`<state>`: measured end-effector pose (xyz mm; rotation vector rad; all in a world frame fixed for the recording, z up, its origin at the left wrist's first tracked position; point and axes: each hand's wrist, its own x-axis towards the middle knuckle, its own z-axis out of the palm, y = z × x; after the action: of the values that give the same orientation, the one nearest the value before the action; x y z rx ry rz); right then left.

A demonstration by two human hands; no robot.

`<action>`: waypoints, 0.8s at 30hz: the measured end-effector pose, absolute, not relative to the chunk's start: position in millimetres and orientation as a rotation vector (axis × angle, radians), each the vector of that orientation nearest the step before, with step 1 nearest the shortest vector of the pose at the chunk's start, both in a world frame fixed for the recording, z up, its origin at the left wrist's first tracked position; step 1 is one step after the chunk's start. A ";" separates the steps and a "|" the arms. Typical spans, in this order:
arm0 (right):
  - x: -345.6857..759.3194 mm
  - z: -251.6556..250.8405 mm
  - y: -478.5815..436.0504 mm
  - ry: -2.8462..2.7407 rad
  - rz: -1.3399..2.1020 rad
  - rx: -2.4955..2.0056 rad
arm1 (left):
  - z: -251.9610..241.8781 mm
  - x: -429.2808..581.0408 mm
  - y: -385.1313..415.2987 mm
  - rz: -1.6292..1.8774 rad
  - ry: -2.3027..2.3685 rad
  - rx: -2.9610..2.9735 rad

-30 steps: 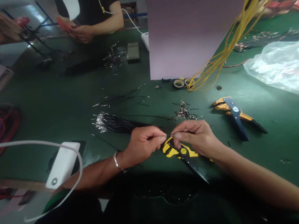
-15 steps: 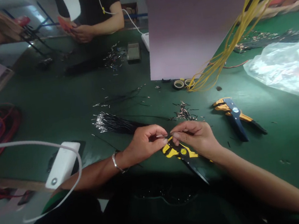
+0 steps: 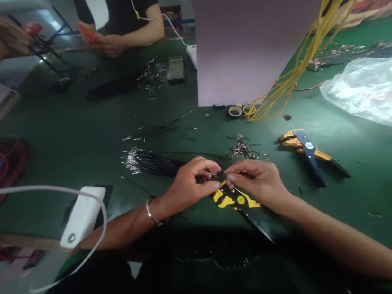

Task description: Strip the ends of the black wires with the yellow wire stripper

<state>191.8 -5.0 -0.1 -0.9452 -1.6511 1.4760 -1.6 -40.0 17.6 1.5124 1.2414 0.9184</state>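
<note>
Scene: I am watching through a head camera as a person works with two bare hands over a green counter point(image 3: 74, 143).
Landmark: a yellow-handled stripper point(image 3: 236, 200) lies flat on the counter under the hands; every place below is told from it.
Left hand point(image 3: 190, 186): just above and left of the stripper, with a bracelet point(image 3: 149, 212) on the wrist. Its grip is thumb and forefinger pinched closed on a thin wire point(image 3: 221, 176).
Right hand point(image 3: 257, 182): just above and right of the stripper. Its grip is pinched tight too, the fingertips nearly meeting the left's on the same wire. Whether a metal piece sits there is too small for me to tell.
Thin wire: raised off the counter, just above the stripper's head, between the two sets of fingertips.
Wire bundle point(image 3: 148, 161): black strands with bright metal ends, beyond and left of the stripper, trailing toward the left hand.
Loose metal bits point(image 3: 241, 148): a small heap just beyond the stripper.
Second stripper point(image 3: 307, 152): blue and yellow, well to the right.
Farther off: yellow cables point(image 3: 312, 42) hang beyond it to the right; a co-worker's hands point(image 3: 110, 43) are far beyond, at the far edge.
Doing it well: I judge this fine pinch goes best with the fingertips close together, so the short span does not bend, and with light, even pressure.
</note>
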 end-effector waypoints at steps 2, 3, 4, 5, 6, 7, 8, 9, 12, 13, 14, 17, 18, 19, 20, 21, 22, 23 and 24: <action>191.7 -0.5 -5.6 -1.663 1.467 -0.949 | 17.8 -0.6 -39.9 0.903 1.265 1.483; 191.6 -1.0 -6.0 -1.676 1.462 -0.949 | 18.0 0.0 -39.8 0.894 1.285 1.479; 191.4 -1.4 -6.3 -1.692 1.454 -0.951 | 18.3 0.5 -39.7 0.884 1.307 1.480; 191.3 -1.8 -6.6 -1.711 1.441 -0.953 | 18.4 0.8 -39.5 0.877 1.328 1.483; 191.1 -2.0 -6.8 -1.731 1.421 -0.957 | 18.5 1.1 -39.4 0.873 1.344 1.485; 190.9 -2.0 -7.0 -1.750 1.396 -0.962 | 18.4 1.1 -39.4 0.870 1.354 1.486; 190.6 -1.8 -7.2 -1.766 1.372 -0.969 | 18.2 1.0 -39.5 0.870 1.358 1.486; 190.3 -1.5 -7.3 -1.781 1.351 -0.975 | 17.8 0.8 -39.7 0.874 1.361 1.488; 188.9 -0.3 -7.9 -1.809 1.316 -0.986 | 16.2 0.2 -40.4 0.901 1.366 1.509; 188.3 -0.2 -8.2 -1.809 1.315 -0.991 | 15.6 0.1 -40.6 0.914 1.370 1.515; 187.6 -0.4 -8.6 -1.802 1.318 -0.998 | 15.2 0.1 -40.6 0.925 1.375 1.520; 185.7 -1.6 -9.8 -1.756 1.339 -1.012 | 14.9 0.4 -40.3 0.945 1.381 1.523; 185.3 -2.0 -10.0 -1.739 1.345 -1.012 | 15.1 0.5 -40.0 0.948 1.379 1.524; 185.0 -2.3 -10.1 -1.727 1.349 -1.011 | 15.3 0.5 -39.8 0.952 1.375 1.524; 184.8 -2.3 -10.2 -1.721 1.352 -1.009 | 15.5 0.6 -39.6 0.953 1.369 1.523; 184.7 -2.2 -10.2 -1.719 1.355 -1.007 | 15.4 0.6 -39.4 0.953 1.365 1.523; 184.7 -1.9 -10.1 -1.718 1.357 -1.007 | 15.1 0.5 -39.4 0.953 1.361 1.524; 184.7 -1.6 -10.1 -1.722 1.356 -1.011 | 14.4 0.4 -39.4 0.949 1.357 1.527; 184.7 -1.3 -10.2 -1.730 1.347 -1.021 | 13.6 0.4 -39.6 0.947 1.352 1.533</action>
<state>184.7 -10.2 -1.3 -1.0207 -1.7301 1.3465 0.4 -39.6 13.6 1.5333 1.3516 0.9469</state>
